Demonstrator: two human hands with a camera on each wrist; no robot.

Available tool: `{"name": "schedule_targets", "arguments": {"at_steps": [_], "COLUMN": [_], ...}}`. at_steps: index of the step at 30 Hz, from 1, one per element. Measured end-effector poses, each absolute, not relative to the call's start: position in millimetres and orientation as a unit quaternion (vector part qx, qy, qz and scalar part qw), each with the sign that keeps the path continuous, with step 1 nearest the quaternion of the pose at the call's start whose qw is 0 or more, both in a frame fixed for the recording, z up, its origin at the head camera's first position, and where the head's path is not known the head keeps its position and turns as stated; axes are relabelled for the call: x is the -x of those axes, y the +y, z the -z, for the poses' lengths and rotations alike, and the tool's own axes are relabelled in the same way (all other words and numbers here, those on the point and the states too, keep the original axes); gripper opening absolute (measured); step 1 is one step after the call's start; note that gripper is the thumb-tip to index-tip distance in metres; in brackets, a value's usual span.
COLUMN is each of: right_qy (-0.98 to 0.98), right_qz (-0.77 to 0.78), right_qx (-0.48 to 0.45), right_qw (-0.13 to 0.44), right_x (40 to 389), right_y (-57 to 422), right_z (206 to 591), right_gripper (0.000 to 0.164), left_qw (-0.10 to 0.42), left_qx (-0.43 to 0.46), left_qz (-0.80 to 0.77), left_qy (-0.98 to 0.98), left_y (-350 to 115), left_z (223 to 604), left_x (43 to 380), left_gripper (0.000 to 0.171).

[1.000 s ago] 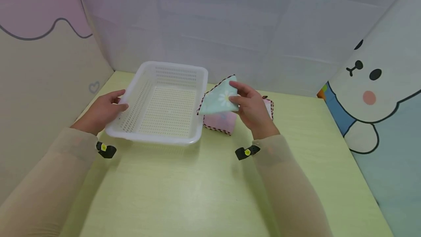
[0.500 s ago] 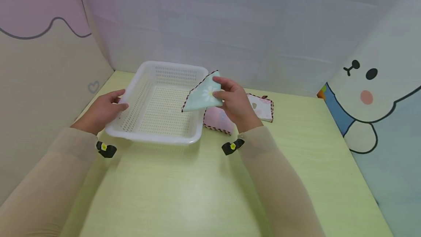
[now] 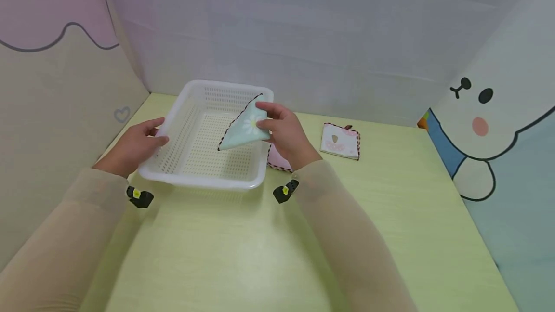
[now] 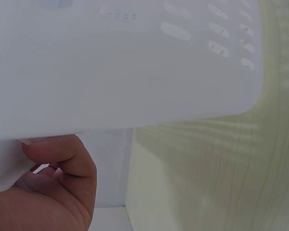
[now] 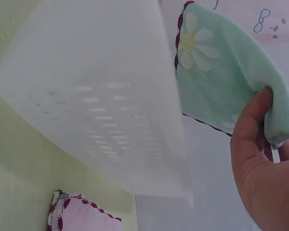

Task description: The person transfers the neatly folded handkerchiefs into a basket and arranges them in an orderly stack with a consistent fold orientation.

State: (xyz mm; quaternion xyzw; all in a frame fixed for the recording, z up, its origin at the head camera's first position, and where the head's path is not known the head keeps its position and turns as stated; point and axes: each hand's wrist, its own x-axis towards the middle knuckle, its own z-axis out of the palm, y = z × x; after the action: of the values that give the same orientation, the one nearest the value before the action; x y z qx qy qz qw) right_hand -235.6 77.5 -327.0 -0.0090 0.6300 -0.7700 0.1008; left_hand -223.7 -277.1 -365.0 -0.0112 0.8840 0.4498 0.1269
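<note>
A folded mint-green cloth (image 3: 244, 126) with a white daisy and a dark red-and-white stitched edge is pinched between the thumb and fingers of my right hand (image 3: 286, 134). It hangs over the right part of a white slotted plastic basket (image 3: 201, 183), above the rim in the right wrist view. My left hand (image 3: 134, 146) grips the basket's left rim, its fingers curled round the edge in the left wrist view. Beside the basket's right wall lies a pink cloth (image 3: 279, 159), partly hidden by my right hand.
A folded white cloth (image 3: 340, 141) with a pink print and the same kind of edging lies farther right on the pale yellow-green table (image 3: 243, 249). A whitish sheet (image 3: 303, 37) rises behind the table, and printed cartoon panels stand at both sides.
My right hand has carried the mint-green cloth leftward, from beside the basket to over it. The white cloth has come into full view. My left hand stays on the rim.
</note>
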Motion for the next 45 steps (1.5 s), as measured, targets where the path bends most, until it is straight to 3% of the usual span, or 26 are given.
{"name": "schedule_targets", "arguments": {"at_steps": [45], "right_qy": [0.667], "right_qz": [0.733], "right_qx": [-0.002], "right_qw": [0.131], "right_x": [281], "right_y": [12], "right_z": [323], "right_gripper": [0.045], "left_qw": [0.13], "left_qx": [0.011], "left_qz": [-0.451], "left_qy": [0.883], "left_y": [-276], "left_z": [381], "left_x": [233], "left_gripper": [0.074]}}
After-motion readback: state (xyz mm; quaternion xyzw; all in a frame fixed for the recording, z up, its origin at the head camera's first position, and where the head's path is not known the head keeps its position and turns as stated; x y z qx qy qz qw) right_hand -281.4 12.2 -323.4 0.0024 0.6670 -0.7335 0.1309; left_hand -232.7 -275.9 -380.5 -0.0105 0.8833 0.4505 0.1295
